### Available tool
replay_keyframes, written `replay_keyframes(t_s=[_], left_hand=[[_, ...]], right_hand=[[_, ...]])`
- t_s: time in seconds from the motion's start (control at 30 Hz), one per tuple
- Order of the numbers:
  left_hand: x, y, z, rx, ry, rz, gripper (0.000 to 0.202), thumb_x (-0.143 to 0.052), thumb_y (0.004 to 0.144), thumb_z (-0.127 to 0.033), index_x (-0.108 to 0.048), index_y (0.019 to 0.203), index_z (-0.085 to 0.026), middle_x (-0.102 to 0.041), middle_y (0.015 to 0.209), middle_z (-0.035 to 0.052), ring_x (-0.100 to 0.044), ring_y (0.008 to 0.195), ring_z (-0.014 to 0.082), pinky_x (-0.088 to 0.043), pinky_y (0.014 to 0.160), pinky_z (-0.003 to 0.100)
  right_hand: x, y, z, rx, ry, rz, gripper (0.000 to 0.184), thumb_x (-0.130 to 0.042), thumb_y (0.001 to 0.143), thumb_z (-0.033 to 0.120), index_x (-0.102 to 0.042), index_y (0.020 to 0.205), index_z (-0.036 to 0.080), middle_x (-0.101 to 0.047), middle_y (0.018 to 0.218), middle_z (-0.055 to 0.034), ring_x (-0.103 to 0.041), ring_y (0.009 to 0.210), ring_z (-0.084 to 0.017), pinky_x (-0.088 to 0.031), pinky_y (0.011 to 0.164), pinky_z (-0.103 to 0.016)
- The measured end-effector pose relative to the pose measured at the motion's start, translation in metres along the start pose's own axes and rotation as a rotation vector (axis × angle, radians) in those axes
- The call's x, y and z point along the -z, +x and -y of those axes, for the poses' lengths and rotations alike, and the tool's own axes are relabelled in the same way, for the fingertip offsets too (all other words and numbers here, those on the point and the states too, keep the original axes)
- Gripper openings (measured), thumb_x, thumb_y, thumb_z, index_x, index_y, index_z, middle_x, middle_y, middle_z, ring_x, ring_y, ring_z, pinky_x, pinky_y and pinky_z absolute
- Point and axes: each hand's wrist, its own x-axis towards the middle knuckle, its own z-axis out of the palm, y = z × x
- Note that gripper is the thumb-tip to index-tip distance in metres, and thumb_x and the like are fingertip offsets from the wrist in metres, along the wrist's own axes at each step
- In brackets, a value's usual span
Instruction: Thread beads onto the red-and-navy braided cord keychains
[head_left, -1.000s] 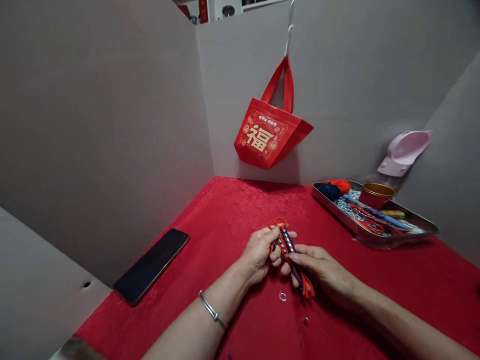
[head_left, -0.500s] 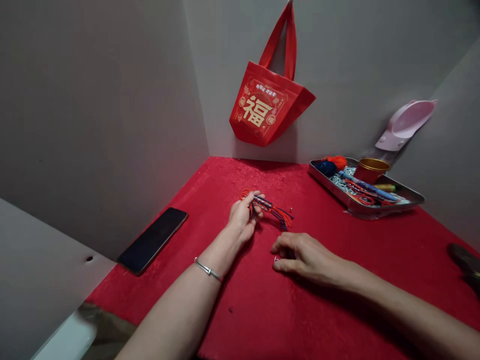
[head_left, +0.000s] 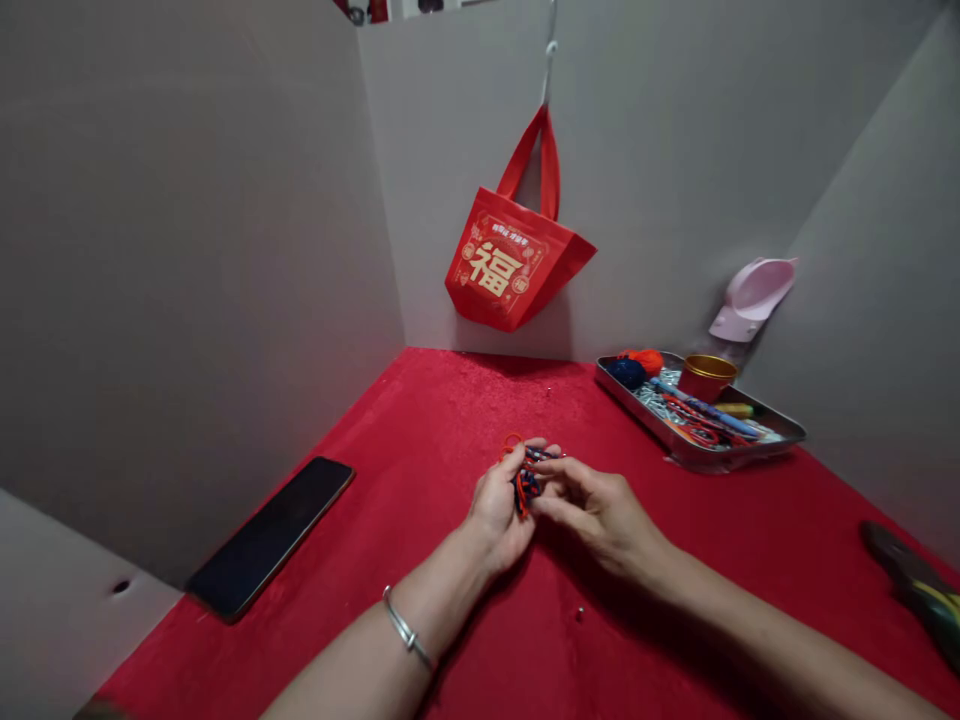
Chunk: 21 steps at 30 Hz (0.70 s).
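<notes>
My left hand [head_left: 501, 505] is wrapped round a bundle of orange and navy cords [head_left: 525, 490], held above the red tabletop. An orange loop sticks out past the thumb, and strands hang over the palm. From the right, my right hand [head_left: 600, 505] meets the bundle with thumb and fingers bent together on its strands. The fingertips partly cover the cords, so the exact spot they pinch is hidden. A silver bangle [head_left: 405, 625] circles my left wrist.
A metal tray [head_left: 780, 437] at the back right holds yarn balls, metal pieces, cords, a pen and a red-gold cup [head_left: 706, 378]. A phone [head_left: 270, 540] lies left. A red bag [head_left: 517, 260] hangs behind. A dark tool [head_left: 911, 590] lies right; a small shiny piece [head_left: 580, 613] lies in front.
My right hand has moved up and left onto the cords. The bundle, stretched out to the right before, is now gathered in my left palm. The camera view has shifted.
</notes>
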Motion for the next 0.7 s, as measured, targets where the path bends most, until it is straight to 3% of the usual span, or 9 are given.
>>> replay_keyframes(t_s=[0.1,0.17,0.37,0.53,0.63,0.7], left_hand=[[-0.002,-0.002,0.012,0.002,-0.034,-0.049,0.017,-0.042,0.086,-0.022,-0.055,0.087,-0.012,-0.063,0.087,0.0087,-0.064,0.081,0.0186,-0.047,0.082,0.032],[-0.003,-0.004,0.018,0.008,-0.026,-0.105,0.017,-0.043,0.085,-0.022,-0.056,0.086,-0.012,-0.064,0.085,0.0084,-0.064,0.08,0.0194,-0.048,0.08,0.032],[-0.008,-0.015,0.028,0.066,0.107,-0.196,0.014,-0.049,0.081,-0.017,-0.058,0.073,-0.01,-0.062,0.067,0.006,-0.061,0.061,0.0116,-0.048,0.058,0.02],[-0.004,-0.013,0.029,-0.04,0.219,-0.223,0.015,-0.055,0.076,-0.011,-0.053,0.061,-0.012,-0.057,0.054,0.0003,-0.054,0.048,0.007,-0.042,0.046,0.015],[-0.004,-0.008,0.022,-0.028,0.295,-0.259,0.015,-0.054,0.078,-0.014,-0.052,0.064,-0.012,-0.058,0.055,0.0016,-0.054,0.047,0.0082,-0.041,0.043,0.016],[-0.005,-0.005,0.014,-0.02,0.324,-0.241,0.011,-0.053,0.08,-0.017,-0.054,0.072,-0.011,-0.059,0.059,0.0025,-0.055,0.049,0.0087,-0.043,0.044,0.017]], right_hand=[[-0.008,-0.002,-0.003,0.033,-0.101,0.014,0.01,-0.054,0.077,0.017,-0.06,0.085,0.019,-0.061,0.069,0.0009,-0.053,0.06,-0.012,-0.042,0.058,-0.025],[-0.011,-0.005,-0.004,0.136,-0.224,0.019,0.011,-0.051,0.079,0.016,-0.058,0.071,0.017,-0.06,0.068,-0.0001,-0.052,0.06,-0.012,-0.042,0.058,-0.025],[-0.003,-0.012,-0.009,0.67,-0.793,-0.134,0.027,-0.035,0.087,0.011,-0.057,0.071,0.014,-0.055,0.066,-0.0049,-0.046,0.06,-0.014,-0.035,0.052,-0.026],[-0.004,-0.012,-0.009,0.603,-0.946,-0.104,0.016,-0.045,0.084,0.014,-0.057,0.075,0.016,-0.057,0.074,-0.0046,-0.045,0.067,-0.017,-0.031,0.054,-0.03],[-0.007,-0.013,0.0,0.506,-0.885,-0.026,0.014,-0.047,0.085,0.023,-0.059,0.084,0.016,-0.059,0.087,-0.0072,-0.048,0.079,-0.02,-0.037,0.064,-0.034],[0.003,-0.012,0.008,0.474,-0.774,0.002,0.02,-0.046,0.085,0.029,-0.059,0.092,0.015,-0.06,0.095,-0.009,-0.049,0.084,-0.02,-0.039,0.07,-0.035]])
